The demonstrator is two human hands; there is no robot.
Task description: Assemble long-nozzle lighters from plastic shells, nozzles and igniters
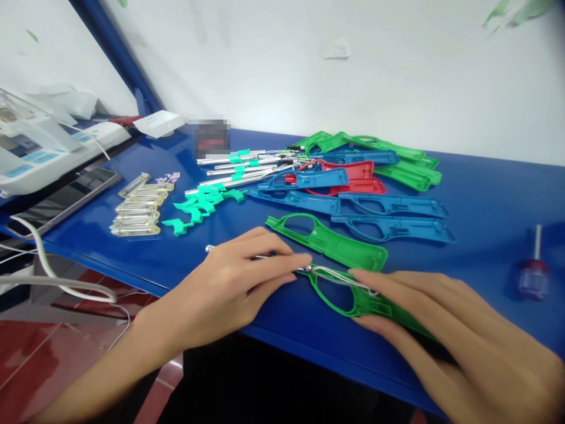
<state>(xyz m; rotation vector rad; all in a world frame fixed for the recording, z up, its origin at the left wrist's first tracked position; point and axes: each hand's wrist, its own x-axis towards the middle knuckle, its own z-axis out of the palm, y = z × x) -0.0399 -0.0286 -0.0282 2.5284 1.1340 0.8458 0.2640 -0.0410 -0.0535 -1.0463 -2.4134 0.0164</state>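
My left hand (241,274) is closed on a thin metal rod (210,249) with white wires trailing from it, its end against the tip of a green plastic handle half (336,307). My right hand (459,324) grips that green handle half by its wider part, with index finger and thumb on either side near the oval loop. The white wires (338,275) run along the upper edge of the loop to my right fingertips. Just behind lies another green handle half (329,238), inner side up. My right palm hides the far end of the held half.
Blue handle halves (395,205), red ones (371,171) and more green ones (406,171) lie behind. Further left are wired metal rods (241,174), turquoise trigger pieces (200,203) and clear tubes (138,206). A screwdriver (535,274) rests at right; a power strip (83,147) stands at left.
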